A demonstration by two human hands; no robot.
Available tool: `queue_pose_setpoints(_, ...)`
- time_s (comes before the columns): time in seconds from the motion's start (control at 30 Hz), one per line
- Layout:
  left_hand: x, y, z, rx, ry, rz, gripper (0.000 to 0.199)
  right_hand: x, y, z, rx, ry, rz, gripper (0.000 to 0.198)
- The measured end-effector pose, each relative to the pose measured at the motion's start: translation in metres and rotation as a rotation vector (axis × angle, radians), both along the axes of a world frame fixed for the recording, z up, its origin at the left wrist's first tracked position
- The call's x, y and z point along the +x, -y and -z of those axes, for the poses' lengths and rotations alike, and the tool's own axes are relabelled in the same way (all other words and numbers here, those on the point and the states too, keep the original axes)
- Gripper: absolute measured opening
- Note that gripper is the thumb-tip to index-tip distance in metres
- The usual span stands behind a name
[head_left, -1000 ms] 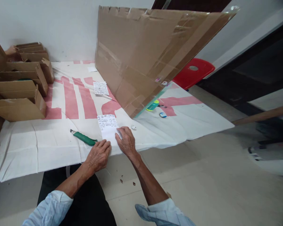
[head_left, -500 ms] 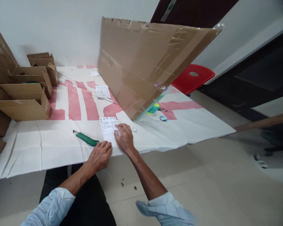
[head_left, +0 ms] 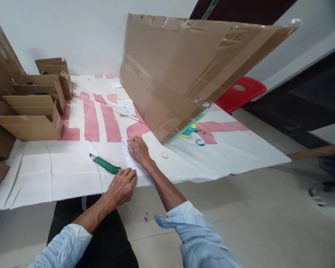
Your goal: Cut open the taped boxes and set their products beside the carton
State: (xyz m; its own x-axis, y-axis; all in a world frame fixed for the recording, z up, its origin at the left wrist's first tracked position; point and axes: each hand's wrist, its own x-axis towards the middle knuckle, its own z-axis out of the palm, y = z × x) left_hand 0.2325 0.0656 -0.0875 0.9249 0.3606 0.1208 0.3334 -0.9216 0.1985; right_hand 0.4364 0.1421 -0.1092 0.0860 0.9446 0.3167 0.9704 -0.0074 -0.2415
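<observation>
A small white sheet of paper with rows of little dark square marks lies near the table's front edge. My left hand rests at its lower edge, fingers bent and together against the paper. My right hand lies over the paper's upper part, covering many of the marks. Its fingers are curled, and anything in them is too small or hidden to make out. A green utility knife, blade tip showing, lies just left of the paper, its rear end close to my left hand.
Open cardboard boxes line the left side. A large cardboard sheet stands tilted behind my hands. Another marked paper lies farther back. A crumpled white bit, a small blue-and-white roll and a red chair are to the right.
My right hand has slid left and up over the paper, covering more of the marks. My left hand stays at the lower edge. The whole view has shifted slightly.
</observation>
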Motion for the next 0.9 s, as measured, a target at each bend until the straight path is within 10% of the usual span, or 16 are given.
queue_pose_setpoints(0.53, -0.001, -0.001, -0.001, 0.012, -0.013, 0.008, 0.039, 0.002, -0.005, -0.007, 0.035, -0.024, 0.023, 0.029)
queue_pose_setpoints(0.73, -0.003, 0.000, 0.005, 0.033, -0.010, 0.005, 0.036, 0.000, 0.063, 0.008, 0.419, -0.193, 0.106, 0.033)
queue_pose_setpoints(0.9, -0.005, 0.000, 0.007, 0.065, -0.018, 0.016, 0.039, -0.002, 0.115, 0.024, 0.424, -0.719, 0.223, 0.019)
